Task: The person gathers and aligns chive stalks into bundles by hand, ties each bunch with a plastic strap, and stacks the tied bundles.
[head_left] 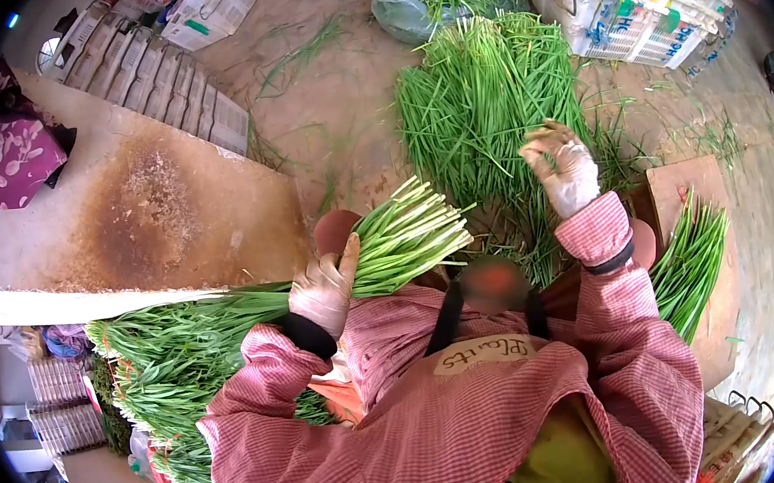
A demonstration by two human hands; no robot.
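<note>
1 green bundle (pixel 392 248), pale stem ends (pixel 445 226)

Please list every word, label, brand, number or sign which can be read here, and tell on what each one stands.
"Plants": on the pale patch of the checked pink garment.
Blue markings on the white crates at upper right: too small and blurred to read reliably.
Green label on the white crate at upper left: no text can be read.
</note>
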